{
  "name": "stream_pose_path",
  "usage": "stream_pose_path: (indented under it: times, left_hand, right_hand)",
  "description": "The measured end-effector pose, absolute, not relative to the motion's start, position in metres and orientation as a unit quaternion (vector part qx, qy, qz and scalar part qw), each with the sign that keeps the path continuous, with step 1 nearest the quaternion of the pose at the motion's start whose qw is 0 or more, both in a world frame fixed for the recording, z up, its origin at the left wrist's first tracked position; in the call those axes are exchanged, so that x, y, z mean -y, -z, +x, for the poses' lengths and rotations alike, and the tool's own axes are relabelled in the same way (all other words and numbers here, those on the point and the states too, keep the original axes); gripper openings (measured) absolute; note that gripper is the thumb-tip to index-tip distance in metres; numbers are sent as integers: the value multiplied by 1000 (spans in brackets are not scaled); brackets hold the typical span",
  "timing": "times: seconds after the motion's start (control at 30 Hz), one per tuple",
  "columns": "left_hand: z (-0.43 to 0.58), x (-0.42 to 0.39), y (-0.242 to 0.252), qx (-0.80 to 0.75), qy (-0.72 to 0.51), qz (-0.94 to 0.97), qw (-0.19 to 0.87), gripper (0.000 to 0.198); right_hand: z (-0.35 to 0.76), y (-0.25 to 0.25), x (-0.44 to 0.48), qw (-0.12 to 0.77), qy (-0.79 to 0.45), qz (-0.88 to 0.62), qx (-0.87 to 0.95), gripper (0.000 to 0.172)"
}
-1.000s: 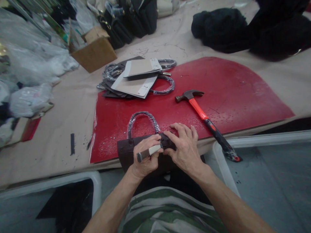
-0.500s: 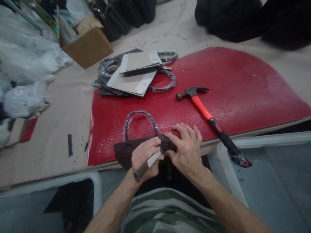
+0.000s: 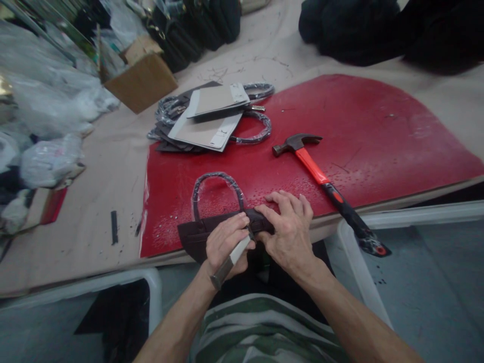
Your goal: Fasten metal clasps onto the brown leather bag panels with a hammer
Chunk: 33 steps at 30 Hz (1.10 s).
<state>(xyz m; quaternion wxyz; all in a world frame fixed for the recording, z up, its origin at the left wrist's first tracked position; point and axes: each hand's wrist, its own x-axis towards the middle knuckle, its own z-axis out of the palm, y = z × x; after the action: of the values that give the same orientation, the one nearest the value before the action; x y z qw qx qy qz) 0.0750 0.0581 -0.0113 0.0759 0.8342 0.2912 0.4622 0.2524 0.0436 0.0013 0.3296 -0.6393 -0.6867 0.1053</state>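
A dark brown bag piece [image 3: 192, 234] with a plastic-wrapped loop handle [image 3: 215, 179] lies at the near edge of the red mat [image 3: 378, 131]. My left hand [image 3: 223, 242] is closed round a tool with a pale handle and metal end [image 3: 230, 262], its tip against the bag piece. My right hand [image 3: 289, 229] presses down on the bag piece beside it, fingers bent and pinching the leather. A hammer with an orange and black handle [image 3: 321, 179] rests on the mat to the right, its grip hanging over the table edge.
A stack of grey panels and wrapped handles [image 3: 212, 118] sits at the mat's far left. A cardboard box [image 3: 141, 80], plastic-wrapped bundles [image 3: 49, 106] and dark bags [image 3: 351, 25] lie beyond. White-rimmed bins [image 3: 348, 242] stand below the table edge.
My left hand has tilted the tool so its metal end points down toward me. Both hands stay on the bag piece; the view shifted slightly.
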Motion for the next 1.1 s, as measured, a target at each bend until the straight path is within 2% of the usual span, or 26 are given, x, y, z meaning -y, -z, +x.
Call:
stream_pose_path:
  times: [0.4,0.63,0.77,0.87,1.0,1.1]
  left_hand:
    - [79,-63,2,-324,-444,826,126,12]
    - [80,-67,0,-333,-457,813,140,17]
    - [82,-69,-4,-333,-452,813,152,14]
    - [84,-69,-5,-348,-451,803,175,11]
    - [88,-71,-5,-368,-450,788,205,8]
    - [90,-74,-8,-380,-435,789,211,9]
  right_hand:
    - [256,-2,-42,306,-122,-629,704,55]
    - [260,0,-40,321,-129,-607,716,69]
    - [270,-3,-38,382,-136,-573,712,55]
    - [287,-10,-38,434,-85,-573,690,42]
    - [315,-20,-31,427,20,-609,668,33]
    - [324,-22,-17,434,54,-616,655,26]
